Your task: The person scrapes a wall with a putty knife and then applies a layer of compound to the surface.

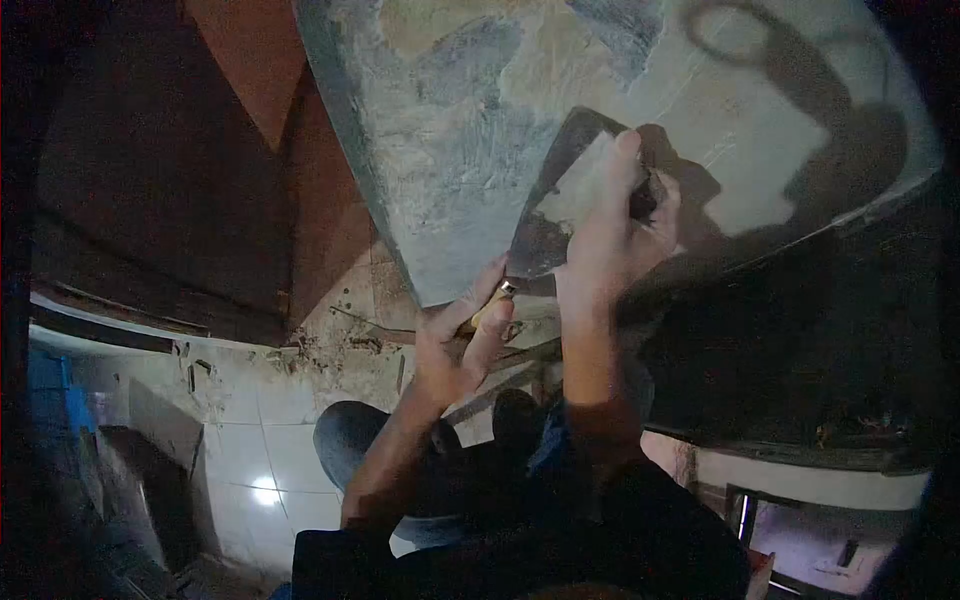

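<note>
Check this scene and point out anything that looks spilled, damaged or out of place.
Dark debris lies scattered over the pale floor tiles, left of the left hand, messy against their plain surface. The grey panel ahead is patchy and streaked; whether that is damage, I can't tell.

Pale tiled floor (232, 430) (one bright glare spot (265, 490)) amid deep shadow.

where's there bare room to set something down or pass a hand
The white floor tiles, below the debris and left of the dark trouser leg, look free. On the patchy panel, a hand could pass between its left edge and the yellow-handled tool. Crowded: around that tool, with left hand and right hand close.
</note>
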The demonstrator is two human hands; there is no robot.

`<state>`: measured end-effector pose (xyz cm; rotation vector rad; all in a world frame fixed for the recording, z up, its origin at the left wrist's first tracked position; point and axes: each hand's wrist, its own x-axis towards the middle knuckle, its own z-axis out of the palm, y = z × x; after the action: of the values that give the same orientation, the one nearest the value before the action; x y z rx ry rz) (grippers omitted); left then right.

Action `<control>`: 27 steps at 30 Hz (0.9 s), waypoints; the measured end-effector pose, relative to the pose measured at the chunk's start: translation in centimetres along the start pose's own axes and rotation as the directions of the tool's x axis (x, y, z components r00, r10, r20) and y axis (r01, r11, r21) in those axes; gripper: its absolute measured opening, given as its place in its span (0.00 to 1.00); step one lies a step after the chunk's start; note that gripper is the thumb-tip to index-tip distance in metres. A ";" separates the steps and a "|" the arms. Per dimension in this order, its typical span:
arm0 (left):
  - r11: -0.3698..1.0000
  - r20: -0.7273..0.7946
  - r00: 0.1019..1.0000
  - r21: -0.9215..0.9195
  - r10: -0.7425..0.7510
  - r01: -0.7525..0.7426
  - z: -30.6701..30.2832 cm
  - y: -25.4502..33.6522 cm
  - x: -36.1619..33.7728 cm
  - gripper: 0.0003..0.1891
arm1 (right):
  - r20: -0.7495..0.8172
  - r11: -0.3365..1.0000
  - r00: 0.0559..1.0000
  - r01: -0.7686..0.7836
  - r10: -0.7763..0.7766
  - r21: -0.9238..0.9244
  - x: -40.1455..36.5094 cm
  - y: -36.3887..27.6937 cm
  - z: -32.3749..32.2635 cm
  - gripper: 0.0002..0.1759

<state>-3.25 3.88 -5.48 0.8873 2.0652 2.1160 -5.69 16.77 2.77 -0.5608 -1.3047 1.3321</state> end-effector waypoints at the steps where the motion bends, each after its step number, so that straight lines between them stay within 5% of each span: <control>1: 0.997 -0.034 0.999 -0.070 0.019 -0.021 0.3 -0.5 0.0 0.17 | -0.001 1.000 1.000 0.002 -0.002 -0.001 0.0 0.6 -0.1 0.18; 3: 1.000 -0.012 1.000 -0.024 0.020 -0.021 0.3 -0.9 -0.3 0.17 | -0.017 0.992 0.995 0.101 -0.100 0.070 0.1 1.5 -0.1 0.19; 4: 0.999 0.011 1.000 0.029 0.013 -0.013 0.2 -0.7 -0.3 0.17 | 0.003 0.994 1.000 -0.011 0.010 0.108 -0.2 1.1 -0.5 0.18; 9: 0.994 -0.008 0.999 -0.093 -0.052 0.051 0.3 0.1 -0.7 0.17 | 0.025 0.989 1.000 0.015 -0.019 0.146 -0.1 0.7 -0.3 0.17; 13: 0.993 -0.023 0.995 -0.075 0.092 -0.094 0.4 -1.1 -0.1 0.19 | 0.040 0.992 0.996 0.070 -0.075 0.102 0.0 1.1 -0.1 0.18; 17: 0.996 0.051 0.998 0.087 -0.033 0.029 -0.4 0.6 -0.3 0.19 | 0.024 0.986 0.998 0.050 -0.055 0.157 0.0 1.7 -0.2 0.17; 19: 0.987 -0.033 0.999 -0.158 -0.038 0.033 0.7 -0.8 -0.7 0.17 | 0.045 0.985 0.994 0.089 -0.097 0.149 0.1 1.9 -0.4 0.17; 23: 0.996 0.004 0.999 0.083 0.037 -0.037 -0.5 0.4 -0.2 0.17 | 0.023 0.987 0.996 0.079 -0.083 0.140 -0.3 1.2 -0.2 0.16; 24: 0.995 -0.020 0.998 -0.085 -0.057 0.055 -0.3 -0.4 -0.5 0.17 | -0.011 0.996 0.999 0.040 -0.039 0.083 -0.4 1.2 -0.3 0.16; 27: 0.996 0.001 0.997 0.042 -0.075 0.075 0.1 -0.7 -0.8 0.16 | 0.055 0.978 0.990 0.122 -0.132 0.169 -0.4 1.7 -0.5 0.16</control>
<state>-2.77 3.67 -6.43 0.8037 2.1141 2.0400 -5.79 16.99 1.03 -0.3162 -1.2477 1.3466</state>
